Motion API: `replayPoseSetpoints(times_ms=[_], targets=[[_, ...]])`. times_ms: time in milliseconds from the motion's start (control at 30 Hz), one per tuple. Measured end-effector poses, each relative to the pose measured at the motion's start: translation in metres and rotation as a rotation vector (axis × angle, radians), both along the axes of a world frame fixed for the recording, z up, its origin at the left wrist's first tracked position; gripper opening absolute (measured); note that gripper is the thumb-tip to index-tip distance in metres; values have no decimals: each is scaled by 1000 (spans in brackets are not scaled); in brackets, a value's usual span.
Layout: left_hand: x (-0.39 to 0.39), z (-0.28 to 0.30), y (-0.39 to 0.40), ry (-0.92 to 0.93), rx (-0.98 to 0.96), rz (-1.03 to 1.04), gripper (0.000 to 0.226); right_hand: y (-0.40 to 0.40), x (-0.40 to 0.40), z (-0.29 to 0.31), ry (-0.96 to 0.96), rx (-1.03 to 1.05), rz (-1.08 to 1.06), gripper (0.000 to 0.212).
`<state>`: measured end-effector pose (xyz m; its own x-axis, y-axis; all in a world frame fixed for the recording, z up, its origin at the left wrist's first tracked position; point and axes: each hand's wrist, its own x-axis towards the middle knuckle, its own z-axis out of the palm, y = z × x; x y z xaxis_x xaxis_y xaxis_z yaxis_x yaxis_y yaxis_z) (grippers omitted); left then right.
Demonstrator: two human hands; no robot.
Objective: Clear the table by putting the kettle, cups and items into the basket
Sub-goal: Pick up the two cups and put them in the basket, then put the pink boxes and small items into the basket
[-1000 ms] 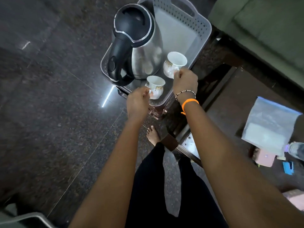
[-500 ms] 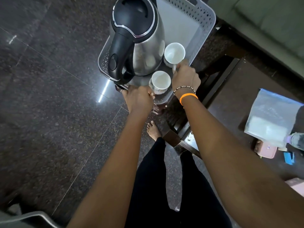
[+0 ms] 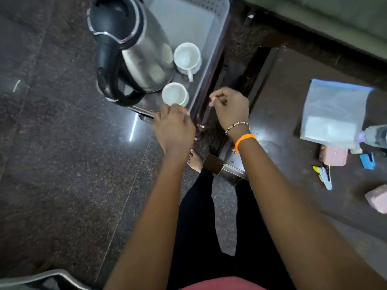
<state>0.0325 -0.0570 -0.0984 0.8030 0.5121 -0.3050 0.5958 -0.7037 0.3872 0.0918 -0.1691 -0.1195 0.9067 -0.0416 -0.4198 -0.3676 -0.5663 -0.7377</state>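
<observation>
A grey plastic basket [image 3: 217, 45] holds a steel kettle [image 3: 144, 57] with a black lid and handle. Two white cups stand upright beside it. The far cup [image 3: 187, 57] stands free, its handle pointing toward me. The near cup [image 3: 174, 94] stands by the basket's near rim. My left hand [image 3: 174, 127] is curled at this cup's near side, over its handle, which is hidden. My right hand [image 3: 230, 108] hovers off the basket's right rim, fingers loosely bent and holding nothing.
The basket rests on a small dark wooden stand [image 3: 202, 120]. On the dark table [image 3: 282, 143] to the right lie a clear plastic bag [image 3: 335, 114], a pink case [image 3: 335, 156], a blue item [image 3: 367, 161], a stapler [image 3: 324, 176] and a pink block [image 3: 377, 200]. A green sofa [image 3: 335, 15] is behind.
Both cups went down into the basket next to the kettle. My right hand let go of the far cup and drew back to the right; my left hand stayed at the near cup.
</observation>
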Motion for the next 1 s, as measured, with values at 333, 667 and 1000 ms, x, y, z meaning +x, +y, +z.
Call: replayPoseSetpoints(times_ms=[333,667,1000], targets=[[-31,-7,-186,182,-445,-463,15,-188,-98,-12,113,-61,-303,15],[-42,-53,-330,507,-611,-449,22,-352,-161,-47,263,-60,-663,18],[-20,-118,-430,603,-640,-50,24,-430,-177,-83,350,47,-753,18]])
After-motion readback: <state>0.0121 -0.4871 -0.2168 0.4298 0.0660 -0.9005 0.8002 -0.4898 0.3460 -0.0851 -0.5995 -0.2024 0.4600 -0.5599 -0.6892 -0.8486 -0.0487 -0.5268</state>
